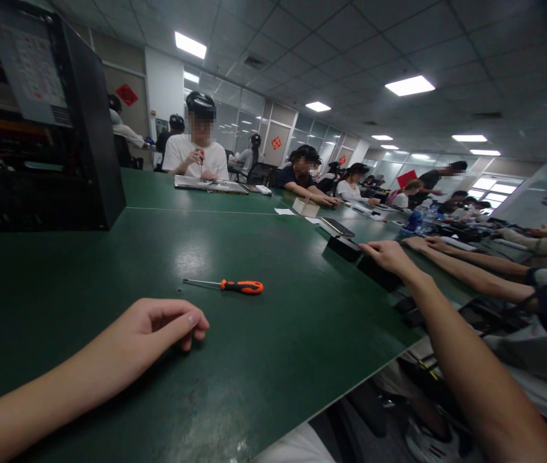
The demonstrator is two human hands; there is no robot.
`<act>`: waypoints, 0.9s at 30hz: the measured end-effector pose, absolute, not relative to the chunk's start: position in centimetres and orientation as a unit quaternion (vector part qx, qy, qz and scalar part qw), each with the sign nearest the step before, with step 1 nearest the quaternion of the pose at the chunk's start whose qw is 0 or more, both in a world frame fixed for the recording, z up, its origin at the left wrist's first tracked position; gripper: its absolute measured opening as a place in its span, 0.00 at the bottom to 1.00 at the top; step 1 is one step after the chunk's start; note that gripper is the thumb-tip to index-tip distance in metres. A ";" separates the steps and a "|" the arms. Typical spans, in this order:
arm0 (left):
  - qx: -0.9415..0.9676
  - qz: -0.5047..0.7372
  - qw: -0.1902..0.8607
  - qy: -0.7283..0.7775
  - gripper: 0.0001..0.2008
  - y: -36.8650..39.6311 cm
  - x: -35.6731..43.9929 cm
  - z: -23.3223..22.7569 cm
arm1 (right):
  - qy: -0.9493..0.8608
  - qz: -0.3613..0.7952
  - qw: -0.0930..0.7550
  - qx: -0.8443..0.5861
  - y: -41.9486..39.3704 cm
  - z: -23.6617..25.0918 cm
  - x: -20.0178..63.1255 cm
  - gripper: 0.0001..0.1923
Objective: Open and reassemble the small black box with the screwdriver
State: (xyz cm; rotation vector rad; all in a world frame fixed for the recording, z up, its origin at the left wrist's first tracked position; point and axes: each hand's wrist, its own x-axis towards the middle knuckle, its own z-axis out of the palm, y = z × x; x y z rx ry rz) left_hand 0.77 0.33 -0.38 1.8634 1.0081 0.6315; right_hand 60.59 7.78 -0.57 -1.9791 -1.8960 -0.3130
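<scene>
My left hand (167, 326) rests on the green table (225, 360), its fingers loosely curled and the thumb against them, with nothing visible inside. Just beyond it lies a screwdriver (242, 287) with an orange and black handle, its metal shaft pointing left. Off to the right, my right hand (389, 255) reaches out to a long black box-like object (344, 248) near the table's right edge. Its fingers are bent down at the near end of that object; the thumb and the exact contact are hidden. Another dark block (379, 273) lies partly under this hand.
An opened computer case (92, 128) stands at the left. Beyond the black object are a notebook-like item (337, 226) and a small pale box (306, 206). A neighbour's forearms (470, 270) rest at the right. Across the table a person (200, 151) works over a tray-like board.
</scene>
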 end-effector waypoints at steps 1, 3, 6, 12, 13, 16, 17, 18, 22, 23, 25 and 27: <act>0.754 0.255 0.447 0.408 0.16 0.3 0.8 -0.4 | -0.677 -0.108 0.187 -0.704 7.8 -0.6 60.7 0.31; 0.760 0.251 0.441 0.406 0.17 0.4 0.7 -0.5 | -0.682 -0.099 0.181 -0.702 7.9 -0.6 60.9 0.30; 0.769 0.232 0.435 0.407 0.18 0.4 0.7 -0.5 | -0.688 -0.078 0.169 -0.702 7.9 -0.6 61.0 0.28; 0.775 0.221 0.431 0.406 0.18 0.2 0.6 -0.5 | -0.686 -0.039 0.152 -0.711 6.9 -0.8 60.8 0.26; 0.775 0.224 0.431 0.404 0.18 0.2 0.5 -0.5 | -0.684 -0.038 0.152 -0.713 6.8 -0.8 60.7 0.26; 0.776 0.234 0.427 0.401 0.18 0.2 0.5 -0.7 | -0.678 -0.037 0.152 -0.718 6.6 -0.9 60.4 0.27; 0.776 0.236 0.426 0.400 0.18 0.2 0.5 -0.7 | -0.676 -0.036 0.151 -0.720 6.6 -0.9 60.2 0.27; 0.777 0.235 0.426 0.400 0.18 0.2 0.6 -0.7 | -0.675 -0.035 0.150 -0.722 6.7 -0.8 60.1 0.26; 0.781 0.221 0.426 0.400 0.18 0.1 0.6 -0.6 | -0.676 -0.015 0.145 -0.723 6.9 -0.4 59.6 0.29; 0.783 0.221 0.423 0.399 0.18 0.0 0.5 -0.6 | -0.677 -0.009 0.144 -0.722 6.9 -0.3 59.4 0.29; 0.790 0.221 0.417 0.392 0.18 0.0 0.5 -0.6 | -0.679 -0.002 0.143 -0.721 6.9 0.0 59.1 0.31; 0.795 0.214 0.418 0.384 0.18 -0.1 0.4 -0.7 | -0.680 -0.002 0.143 -0.719 6.9 0.1 58.9 0.33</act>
